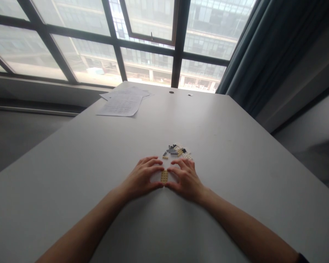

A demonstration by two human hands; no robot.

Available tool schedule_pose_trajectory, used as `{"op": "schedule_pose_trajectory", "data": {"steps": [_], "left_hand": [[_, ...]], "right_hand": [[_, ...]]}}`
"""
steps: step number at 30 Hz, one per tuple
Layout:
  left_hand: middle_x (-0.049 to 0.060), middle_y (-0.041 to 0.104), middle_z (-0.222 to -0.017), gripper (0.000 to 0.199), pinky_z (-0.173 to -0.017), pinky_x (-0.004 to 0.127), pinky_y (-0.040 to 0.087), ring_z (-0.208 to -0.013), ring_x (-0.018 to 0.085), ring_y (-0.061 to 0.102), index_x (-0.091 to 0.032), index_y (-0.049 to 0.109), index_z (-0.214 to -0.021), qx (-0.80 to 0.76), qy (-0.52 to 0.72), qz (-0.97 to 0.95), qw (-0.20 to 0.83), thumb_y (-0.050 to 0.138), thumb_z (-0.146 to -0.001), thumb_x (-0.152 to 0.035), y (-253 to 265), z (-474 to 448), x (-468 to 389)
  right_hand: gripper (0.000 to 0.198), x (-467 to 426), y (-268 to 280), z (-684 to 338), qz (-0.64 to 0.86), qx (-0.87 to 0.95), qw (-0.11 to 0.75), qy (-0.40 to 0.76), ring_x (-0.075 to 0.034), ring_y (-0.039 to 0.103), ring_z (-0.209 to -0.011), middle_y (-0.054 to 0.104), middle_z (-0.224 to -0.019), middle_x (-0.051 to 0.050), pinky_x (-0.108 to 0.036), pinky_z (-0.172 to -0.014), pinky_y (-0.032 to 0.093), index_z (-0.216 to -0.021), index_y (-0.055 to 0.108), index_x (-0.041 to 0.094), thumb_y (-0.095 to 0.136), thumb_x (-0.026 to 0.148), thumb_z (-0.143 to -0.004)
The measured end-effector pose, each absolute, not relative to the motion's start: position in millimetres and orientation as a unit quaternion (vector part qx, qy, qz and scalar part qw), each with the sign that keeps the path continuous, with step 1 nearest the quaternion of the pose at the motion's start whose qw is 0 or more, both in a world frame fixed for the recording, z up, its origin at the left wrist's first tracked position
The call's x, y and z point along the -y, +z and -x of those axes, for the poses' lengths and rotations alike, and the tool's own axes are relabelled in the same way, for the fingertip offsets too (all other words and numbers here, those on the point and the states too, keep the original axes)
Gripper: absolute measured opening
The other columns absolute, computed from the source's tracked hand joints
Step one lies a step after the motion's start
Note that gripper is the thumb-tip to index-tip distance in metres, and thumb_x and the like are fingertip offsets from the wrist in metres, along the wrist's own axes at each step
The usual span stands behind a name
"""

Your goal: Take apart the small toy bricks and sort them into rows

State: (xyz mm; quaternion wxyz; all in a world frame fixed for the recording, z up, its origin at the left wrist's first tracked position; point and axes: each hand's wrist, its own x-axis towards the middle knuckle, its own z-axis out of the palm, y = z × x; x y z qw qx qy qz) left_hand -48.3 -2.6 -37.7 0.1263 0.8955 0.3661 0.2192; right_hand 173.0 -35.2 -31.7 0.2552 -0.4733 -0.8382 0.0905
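Note:
A small tan studded building plate [164,176] is between my two hands, close to the white tabletop. My left hand [142,174] grips its left side, thumb at the near edge and index finger at the far edge. From the right, my right hand [186,178] takes hold of the same plate with its thumb and index finger in a matching way. The other fingers of both hands are curved and lifted a little apart. Just beyond the fingertips lies a loose pile of building bricks [174,151] in grey, black, white and tan, partly hidden by my right hand.
The white table [98,175] stretches toward a large window [148,58]. Printed paper sheets [122,104] lie at its far left. Two cable holes are near the far edge, one being a dark hole [171,92]. A blue-grey curtain [252,54] hangs at right.

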Motion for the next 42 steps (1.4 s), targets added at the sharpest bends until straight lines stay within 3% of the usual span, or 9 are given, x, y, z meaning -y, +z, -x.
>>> {"op": "schedule_pose_trajectory", "data": {"steps": [20, 30, 42], "left_hand": [[0.009, 0.062, -0.122, 0.049, -0.104, 0.044, 0.036, -0.123, 0.028, 0.048, -0.023, 0.061, -0.116, -0.365, 0.238, -0.888, 0.146, 0.067, -0.076, -0.051, -34, 49, 2], [0.007, 0.066, -0.113, 0.021, -0.100, 0.045, 0.039, -0.118, 0.027, 0.051, -0.023, 0.067, -0.098, -0.417, 0.279, -0.858, 0.110, 0.057, -0.085, -0.037, -33, 42, -1], [0.007, 0.067, -0.110, 0.019, -0.097, 0.045, 0.039, -0.114, 0.026, 0.053, -0.022, 0.068, -0.093, -0.433, 0.304, -0.846, 0.068, 0.054, -0.086, -0.032, -36, 38, -2]], "right_hand": [[0.046, 33, -34, -175, 0.475, 0.828, 0.279, 0.101, -0.028, 0.045, -0.115, 0.058, -0.120, -0.009, -0.046, -0.099, 0.030, -0.113, 0.063, 0.024, 0.071, 0.049, -0.076], [0.020, -8, -32, -213, 0.595, 0.744, 0.294, 0.079, -0.027, 0.047, -0.112, 0.060, -0.118, -0.008, -0.047, -0.094, 0.034, -0.102, 0.069, 0.026, 0.061, 0.026, -0.084], [0.007, -31, -35, -205, 0.498, 0.833, 0.241, 0.021, -0.021, 0.050, -0.105, 0.065, -0.103, -0.004, -0.039, -0.091, 0.033, -0.082, 0.069, 0.023, 0.064, 0.020, -0.085]]}}
